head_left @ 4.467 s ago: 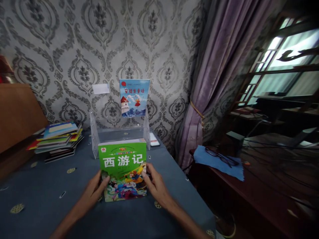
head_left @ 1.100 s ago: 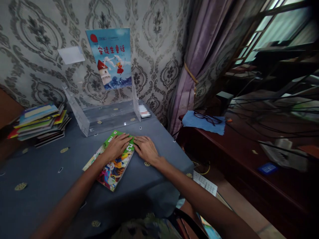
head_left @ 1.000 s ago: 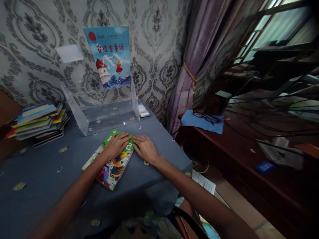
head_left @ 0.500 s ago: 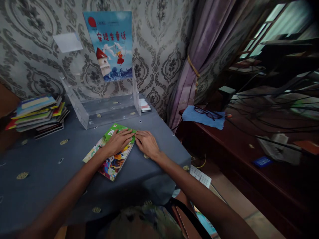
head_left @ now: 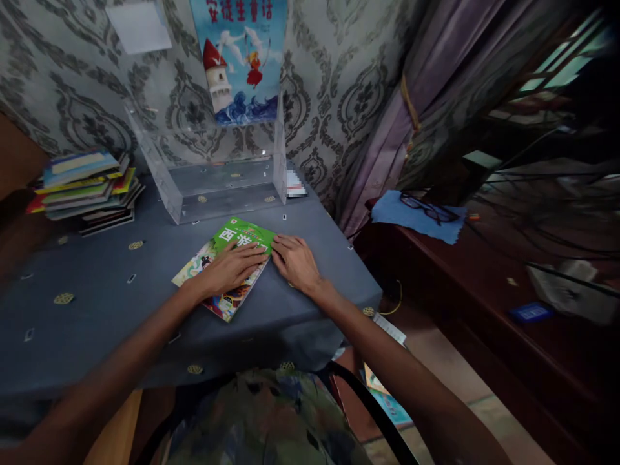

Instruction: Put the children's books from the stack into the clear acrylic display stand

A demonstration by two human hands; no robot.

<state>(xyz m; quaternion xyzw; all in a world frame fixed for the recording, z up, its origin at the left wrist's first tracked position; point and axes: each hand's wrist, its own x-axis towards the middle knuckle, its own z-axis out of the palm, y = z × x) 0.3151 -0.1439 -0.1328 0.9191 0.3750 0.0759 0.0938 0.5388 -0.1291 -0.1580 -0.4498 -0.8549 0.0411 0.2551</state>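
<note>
A thin picture book (head_left: 194, 268) with a green band and white characters lies slantwise on the cloth-covered table (head_left: 159, 323). My left hand (head_left: 230, 268) rests flat across its cover, fingers stretched and hiding part of the picture. At the upper right edge of the book is my right hand (head_left: 296, 261), palm down with its fingers extended, their tips touching that edge. Behind the book a clear plastic stand (head_left: 227, 203) faces me. A blue book (head_left: 247, 77) with a tower and a swinging figure stands upright above it, its top cut off.
A stack of books (head_left: 90, 187) sits at the table's left. Eyeglasses (head_left: 429, 208) lie on a blue cloth (head_left: 402, 219) atop the dark red desk (head_left: 436, 278) at right, with cables. A purple curtain (head_left: 387, 148) hangs behind; books (head_left: 392, 407) lie low beside my right arm.
The view has tilted downward and shifted left. My left hand has slid lower on the cover, uncovering more white characters. My right hand stays at the book's edge.
</note>
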